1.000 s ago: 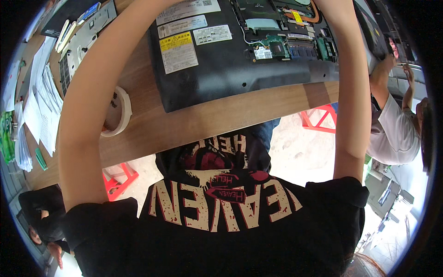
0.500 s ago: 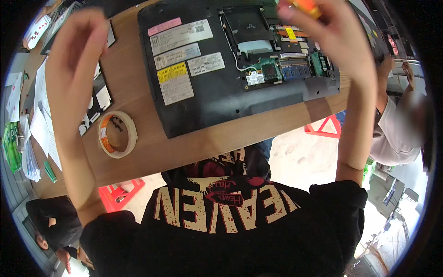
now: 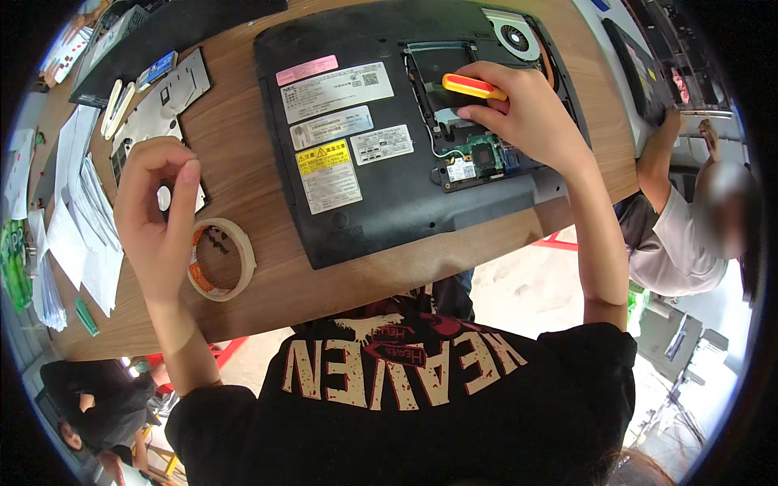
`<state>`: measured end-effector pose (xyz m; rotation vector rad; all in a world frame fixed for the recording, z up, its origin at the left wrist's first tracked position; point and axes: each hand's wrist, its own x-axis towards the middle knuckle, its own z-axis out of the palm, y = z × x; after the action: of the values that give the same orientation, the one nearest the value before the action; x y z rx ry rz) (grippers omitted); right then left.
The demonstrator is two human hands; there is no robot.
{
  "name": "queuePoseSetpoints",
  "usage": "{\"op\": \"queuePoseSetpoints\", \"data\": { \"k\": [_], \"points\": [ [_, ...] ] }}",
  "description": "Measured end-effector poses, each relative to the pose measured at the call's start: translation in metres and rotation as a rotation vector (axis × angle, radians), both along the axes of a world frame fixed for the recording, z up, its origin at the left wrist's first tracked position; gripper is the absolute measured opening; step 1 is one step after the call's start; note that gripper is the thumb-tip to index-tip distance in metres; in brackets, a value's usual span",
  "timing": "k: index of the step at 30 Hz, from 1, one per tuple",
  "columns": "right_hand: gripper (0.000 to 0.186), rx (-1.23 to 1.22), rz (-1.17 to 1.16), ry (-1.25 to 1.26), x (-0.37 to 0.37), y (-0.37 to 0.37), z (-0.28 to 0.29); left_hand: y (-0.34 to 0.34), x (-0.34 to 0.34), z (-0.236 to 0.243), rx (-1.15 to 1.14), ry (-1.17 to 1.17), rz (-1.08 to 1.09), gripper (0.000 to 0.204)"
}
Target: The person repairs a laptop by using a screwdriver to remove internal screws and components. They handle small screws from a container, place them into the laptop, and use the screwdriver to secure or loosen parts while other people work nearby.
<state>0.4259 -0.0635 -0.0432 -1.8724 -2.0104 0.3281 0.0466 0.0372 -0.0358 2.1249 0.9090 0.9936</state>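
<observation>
An overturned black laptop (image 3: 381, 215) lies on the table with its underside up, several labels on its left half and an uncovered bay of green circuit boards (image 3: 486, 154). Above that bay my right hand (image 3: 527, 117) is closed round a yellow and red screwdriver handle (image 3: 474, 87); I cannot make out its tip. My left hand (image 3: 158, 211) hovers over the table left of the laptop. Its fingers curl and the thumb meets the index finger; anything small between them is hidden. Close by it lies a roll of tape (image 3: 249, 263) with small dark screws (image 3: 217, 240) inside the ring.
Behind my left hand is a thin metal cover panel (image 3: 185, 85), with a blue-labelled part (image 3: 156, 70) and white tweezers-like tool (image 3: 118, 108) near it. Papers (image 3: 85, 231) spread along the left. A fan (image 3: 517, 36) shows at the laptop's far right. Another person (image 3: 677, 227) sits at right.
My right hand has come down and nearer, bringing the screwdriver over the laptop's bay. My left hand has lowered toward the tape roll. The view has shifted, showing the fan.
</observation>
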Motion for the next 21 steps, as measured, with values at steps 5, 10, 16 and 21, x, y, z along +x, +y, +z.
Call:
{"op": "queuePoseSetpoints", "data": {
  "k": [5,10,16,21],
  "points": [
    [0.04,-0.015,-0.014,0.0,0.002,-0.001,0.0,-0.004,0.008,0.0,0.055,0.027,-0.049,0.009],
    [0.039,-0.022,0.012,0.004,0.003,-0.002,0.006,-0.008,0.009,-0.003,0.133,0.02,0.01,0.009],
    [0.039,-0.016,0.017,0.024,0.003,0.001,0.007,-0.011,0.008,-0.004,0.101,0.026,0.019,0.01],
    [0.041,-0.091,-0.027,0.024,0.002,0.0,0.011,-0.012,0.008,-0.003,0.106,0.063,0.001,0.011]
  ]
}}
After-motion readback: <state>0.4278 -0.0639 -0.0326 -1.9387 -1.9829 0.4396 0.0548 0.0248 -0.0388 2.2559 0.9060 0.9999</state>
